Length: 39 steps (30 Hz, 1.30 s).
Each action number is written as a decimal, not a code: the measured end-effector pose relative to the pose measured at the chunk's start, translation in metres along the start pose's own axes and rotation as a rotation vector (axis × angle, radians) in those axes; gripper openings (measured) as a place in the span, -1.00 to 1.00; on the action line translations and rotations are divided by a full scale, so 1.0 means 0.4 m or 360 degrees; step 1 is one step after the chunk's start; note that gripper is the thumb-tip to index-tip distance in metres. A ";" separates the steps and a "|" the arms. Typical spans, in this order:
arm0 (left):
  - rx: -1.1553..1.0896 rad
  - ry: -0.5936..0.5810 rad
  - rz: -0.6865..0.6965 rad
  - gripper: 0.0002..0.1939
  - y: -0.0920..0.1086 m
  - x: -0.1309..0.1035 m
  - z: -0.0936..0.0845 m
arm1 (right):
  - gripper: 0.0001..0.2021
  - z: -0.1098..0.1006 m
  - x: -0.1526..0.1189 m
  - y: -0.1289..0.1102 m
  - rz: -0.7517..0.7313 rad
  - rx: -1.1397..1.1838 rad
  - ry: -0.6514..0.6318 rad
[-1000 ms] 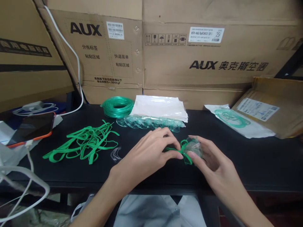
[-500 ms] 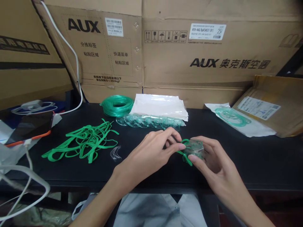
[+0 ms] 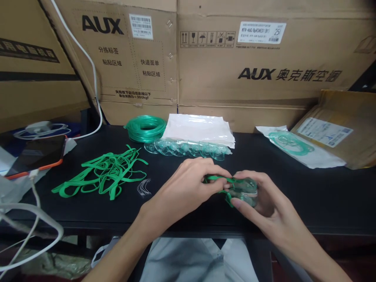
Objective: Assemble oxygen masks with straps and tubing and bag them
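Observation:
My right hand [image 3: 261,199] is closed around a clear, green-tinted oxygen mask [image 3: 248,190], fingers behind it and thumb at its lower edge. From the mask's left side runs a green elastic strap [image 3: 216,178], pinched between the thumb and fingers of my left hand [image 3: 199,178]. Part of the strap hangs in a loop below my left fingertips. Both hands are just above the black table. Behind them lies a row of similar clear masks [image 3: 188,149]. To the left are a tangled heap of green straps [image 3: 108,172] and several thin metal strips [image 3: 143,187].
A coil of green tubing [image 3: 147,128] and white plastic bags [image 3: 196,127] lie at the back. At right, a bag with tubing [image 3: 293,145] rests by a carton [image 3: 340,125]. A phone [image 3: 41,156] and white cables [image 3: 32,211] are at left. Large AUX cartons [image 3: 211,90] stand behind.
My left hand has drawn the strap leftward, so more of it shows between its fingers. The mask has turned slightly in my right hand. The camera view has shifted a little.

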<state>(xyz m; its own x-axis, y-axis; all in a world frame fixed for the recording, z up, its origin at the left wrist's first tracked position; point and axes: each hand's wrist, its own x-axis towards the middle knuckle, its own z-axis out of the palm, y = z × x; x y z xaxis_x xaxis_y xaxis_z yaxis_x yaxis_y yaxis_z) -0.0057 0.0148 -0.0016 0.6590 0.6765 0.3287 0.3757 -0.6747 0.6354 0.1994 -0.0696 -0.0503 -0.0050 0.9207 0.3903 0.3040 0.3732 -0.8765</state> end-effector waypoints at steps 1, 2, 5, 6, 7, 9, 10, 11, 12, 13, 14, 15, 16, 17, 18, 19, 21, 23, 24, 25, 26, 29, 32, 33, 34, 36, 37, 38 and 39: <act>0.0005 0.0002 0.0004 -0.83 0.000 0.000 0.000 | -0.70 0.002 0.001 0.000 0.0029 0.0034 0.0021; 0.0013 0.0006 0.0001 -0.85 0.000 0.000 0.002 | -0.71 0.003 0.002 0.000 0.0062 0.0058 0.0037; 0.0052 0.0016 -0.0014 -0.89 0.002 0.001 0.013 | -0.72 0.004 0.002 -0.002 0.0107 0.0057 0.0049; 0.0073 0.0025 -0.0010 -0.90 0.004 0.002 0.018 | -0.72 0.003 0.002 -0.002 0.0098 0.0033 0.0037; 0.0099 0.0031 0.0003 -0.92 0.006 0.002 0.022 | -0.72 0.002 0.001 -0.003 0.0087 0.0004 0.0027; 0.0168 0.0046 0.0050 -0.92 0.012 0.002 0.028 | -0.73 0.001 0.001 -0.004 0.0075 -0.0046 0.0012; 0.0206 0.0057 0.0081 -0.90 0.015 0.001 0.028 | -0.74 0.001 0.001 -0.004 0.0076 -0.0063 0.0013; 0.0240 0.0075 0.0115 -0.89 0.017 0.000 0.027 | -0.74 0.002 0.001 -0.004 0.0076 -0.0075 0.0025; 0.0267 0.0095 0.0144 -0.87 0.020 -0.001 0.023 | -0.75 0.002 0.002 -0.005 0.0075 -0.0084 0.0040; 0.0286 0.0120 0.0163 -0.86 0.022 -0.003 0.017 | -0.76 0.002 0.003 -0.006 0.0078 -0.0092 0.0053; 0.0295 0.0144 0.0174 -0.84 0.022 -0.004 0.009 | -0.76 0.002 0.004 -0.007 0.0083 -0.0096 0.0066; 0.0294 0.0162 0.0177 -0.83 0.021 -0.004 -0.002 | -0.77 0.002 0.005 -0.009 0.0096 -0.0091 0.0077; 0.0288 0.0172 0.0169 -0.82 0.018 -0.005 -0.014 | -0.78 0.002 0.006 -0.011 0.0120 -0.0073 0.0085; 0.0283 0.0180 0.0153 -0.81 0.013 -0.005 -0.028 | -0.79 0.001 0.007 -0.013 0.0148 -0.0045 0.0093; 0.0285 0.0195 0.0137 -0.81 0.006 -0.004 -0.042 | -0.79 0.000 0.008 -0.014 0.0178 -0.0007 0.0105; 0.0296 0.0219 0.0120 -0.81 -0.002 -0.004 -0.056 | -0.78 0.000 0.009 -0.015 0.0211 0.0039 0.0126; 0.0342 0.0293 0.0071 -0.81 -0.021 -0.002 -0.083 | -0.75 -0.001 0.013 -0.015 0.0274 0.0139 0.0186; 0.0391 0.0390 0.0022 -0.79 -0.036 -0.001 -0.100 | -0.72 0.000 0.017 -0.014 0.0325 0.0213 0.0259; 0.0409 0.0431 -0.0007 -0.79 -0.040 -0.001 -0.103 | -0.70 0.001 0.019 -0.013 0.0342 0.0235 0.0285; 0.0420 0.0462 -0.0030 -0.79 -0.041 0.000 -0.101 | -0.69 0.002 0.019 -0.012 0.0352 0.0246 0.0302; 0.0423 0.0480 -0.0039 -0.79 -0.040 0.000 -0.095 | -0.68 0.003 0.019 -0.011 0.0357 0.0250 0.0308; 0.0363 0.0419 -0.0003 -0.81 -0.025 0.003 -0.056 | -0.65 0.003 0.012 -0.007 0.0339 0.0171 0.0291; 0.0235 0.0281 0.0121 -0.79 -0.008 0.006 -0.011 | -0.64 0.001 0.002 -0.002 0.0293 0.0056 0.0248; 0.0213 0.0234 0.0176 -0.74 -0.005 0.007 0.001 | -0.63 0.000 0.000 -0.002 0.0284 0.0041 0.0225; 0.0211 0.0192 0.0229 -0.71 -0.003 0.008 0.011 | -0.61 -0.001 -0.002 -0.003 0.0277 0.0033 0.0201; 0.0261 0.0150 0.0310 -0.77 -0.001 0.009 0.023 | -0.60 -0.003 -0.002 -0.006 0.0253 -0.0002 0.0159; 0.0295 0.0156 0.0335 -0.82 -0.001 0.009 0.027 | -0.59 -0.004 -0.002 -0.008 0.0226 -0.0031 0.0145; 0.0329 0.0167 0.0353 -0.86 -0.001 0.009 0.030 | -0.59 -0.006 -0.002 -0.009 0.0199 -0.0064 0.0130; 0.0360 0.0180 0.0373 -0.88 -0.001 0.009 0.033 | -0.59 -0.008 -0.002 -0.011 0.0179 -0.0099 0.0107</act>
<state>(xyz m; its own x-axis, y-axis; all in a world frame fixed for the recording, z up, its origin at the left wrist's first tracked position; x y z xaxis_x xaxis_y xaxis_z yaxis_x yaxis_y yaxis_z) 0.0051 0.0136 -0.0097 0.6728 0.5155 0.5307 0.3660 -0.8553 0.3668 0.2012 -0.0725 -0.0461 0.0955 0.9457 0.3107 0.3574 0.2587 -0.8974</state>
